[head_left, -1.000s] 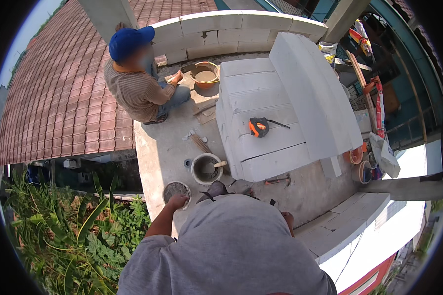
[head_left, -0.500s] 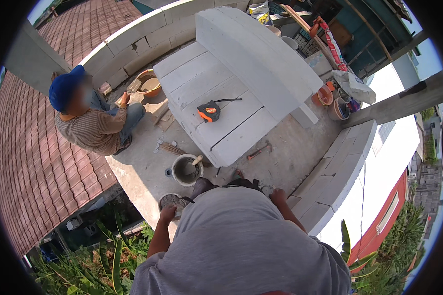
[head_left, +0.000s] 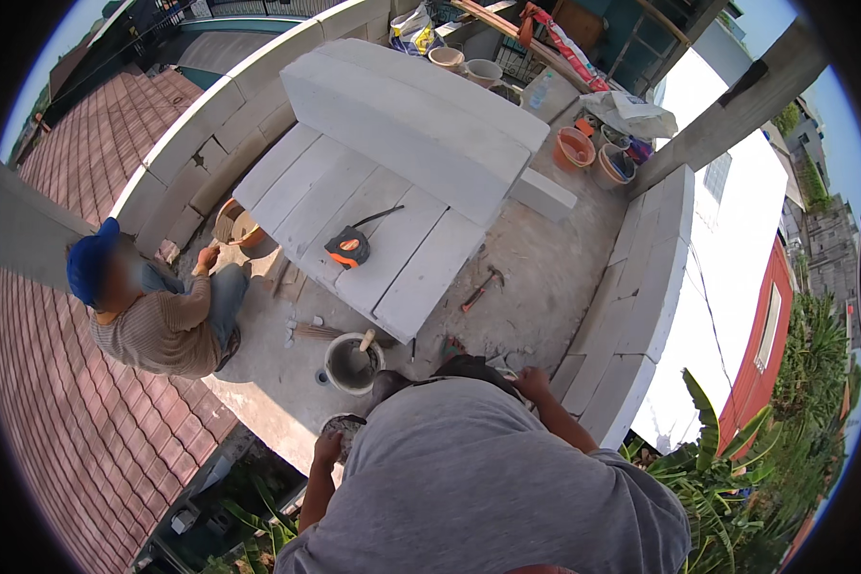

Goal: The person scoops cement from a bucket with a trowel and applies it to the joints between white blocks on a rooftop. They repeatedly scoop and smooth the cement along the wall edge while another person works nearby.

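My left hand (head_left: 328,447) hangs low beside my body with its fingers curled. It is next to a small bucket of grey mix (head_left: 342,430); whatever it may hold is hidden. On my other side, my right hand (head_left: 532,385) is closed near my hip, and its contents cannot be made out. Ahead of me, pale blocks (head_left: 421,268) lie side by side, with a larger block (head_left: 402,129) across their far end. A black and orange tape measure (head_left: 348,247) rests on them, its tape partly out. A larger bucket (head_left: 354,383) with a pale-handled tool (head_left: 366,341) stands by my feet.
A co-worker in a blue cap (head_left: 167,320) crouches at the left, one hand near an orange basin (head_left: 249,234). A hammer (head_left: 482,290) lies on the floor right of the blocks. Orange buckets (head_left: 573,149) stand at the far right. Low block walls (head_left: 622,297) edge the floor.
My view has swung, so the blocks and the co-worker appear farther left. The co-worker's hand has shifted near the basin. Both my hands stay low at my sides.
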